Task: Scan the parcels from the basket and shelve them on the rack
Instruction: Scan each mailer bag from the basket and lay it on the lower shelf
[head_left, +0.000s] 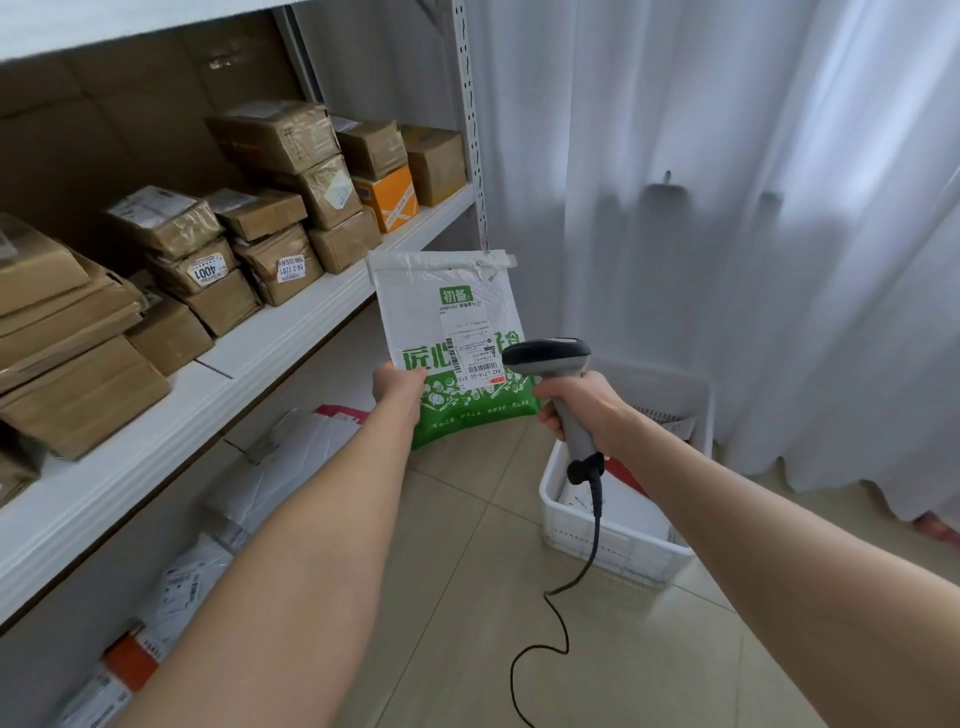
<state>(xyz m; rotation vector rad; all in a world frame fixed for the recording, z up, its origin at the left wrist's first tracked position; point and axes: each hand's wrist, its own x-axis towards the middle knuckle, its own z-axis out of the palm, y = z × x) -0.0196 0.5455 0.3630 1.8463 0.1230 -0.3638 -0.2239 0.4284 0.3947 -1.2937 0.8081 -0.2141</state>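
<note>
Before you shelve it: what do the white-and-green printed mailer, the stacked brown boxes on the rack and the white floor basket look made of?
White-and-green printed mailer: thin plastic film, possibly padded; soft sheen, wrinkles, taped flap. Stacked brown boxes: matte cardboard, with glossy clear tape glinting over it. White floor basket: likely rigid moulded plastic; slotted wall.

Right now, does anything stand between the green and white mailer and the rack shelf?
Nothing visible does. The left hand holds the mailer beside the shelf edge, but cardboard boxes fill most of its depth.
</note>
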